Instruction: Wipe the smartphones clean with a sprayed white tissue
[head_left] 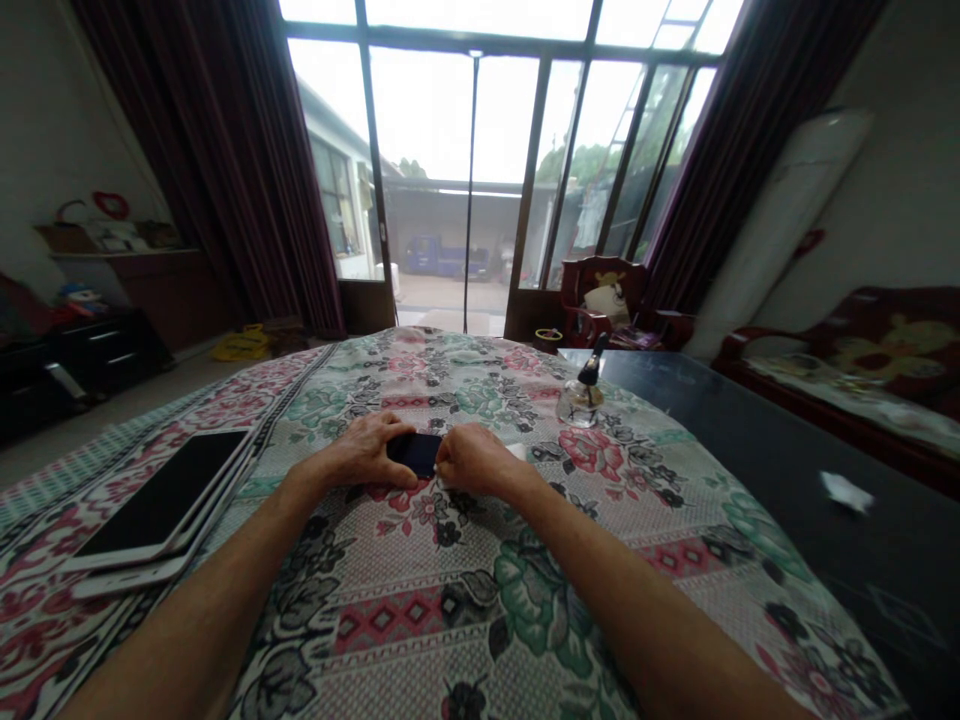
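Observation:
A dark, flat smartphone [415,454] lies on the flowered tablecloth [405,600], screen up. My left hand [365,450] grips its left end, thumb along the near edge and fingers at the far edge. At the phone's right end, my right hand [476,460] is closed, fingertips pressed at its edge. A bit of white, tissue-like material [517,452] pokes out behind the right hand, and a scrap of white shows under those fingertips. Most of it is hidden by the hand.
Stacked tablets [169,495] lie left of my left forearm. A clear glass bottle with a black top [581,395] stands beyond my right hand. On the black tabletop [757,450] at right sits a crumpled white tissue [847,492]. Glass doors stand behind the table.

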